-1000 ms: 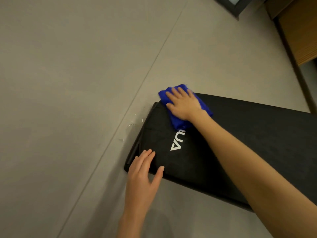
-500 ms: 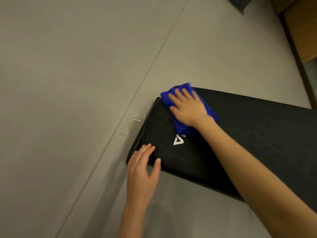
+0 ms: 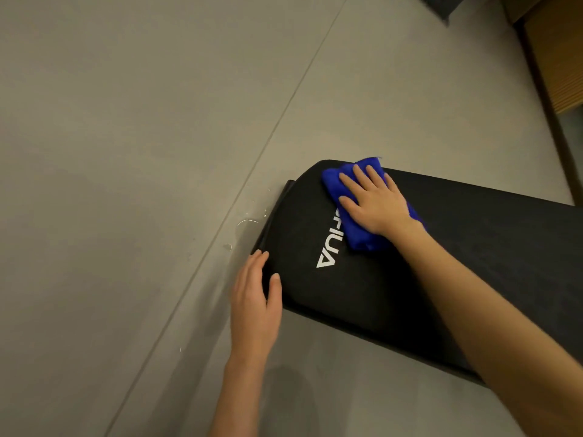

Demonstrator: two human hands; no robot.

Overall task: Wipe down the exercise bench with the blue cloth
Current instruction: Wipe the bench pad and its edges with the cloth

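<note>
Presently listed: one folded blue microfibre cloth [image 3: 356,212], lying flat on the rounded end of the long black padded exercise bench [image 3: 473,257], wholly under the right hand [image 3: 375,203]. That hand is spread, palm down, fingers fanned and pressing the cloth to the pad; nothing is pinched. White lettering [image 3: 329,244] on the pad sits just beside the cloth on the thumb side, partly covered by it. Left hand [image 3: 255,301]: fingers together and extended, thumb apart, resting on the near corner of the bench end, apparently steadying it; it holds nothing. Beneath and beyond both hands, grey tiled floor [image 3: 126,152] with a few pale threads [image 3: 249,220] just past the left fingertips. Step in hand, by judgement: wiping the bench end, early in the job. Next move likely calls for steady downward pressure and strokes back along the untouched length toward the right forearm.
</note>
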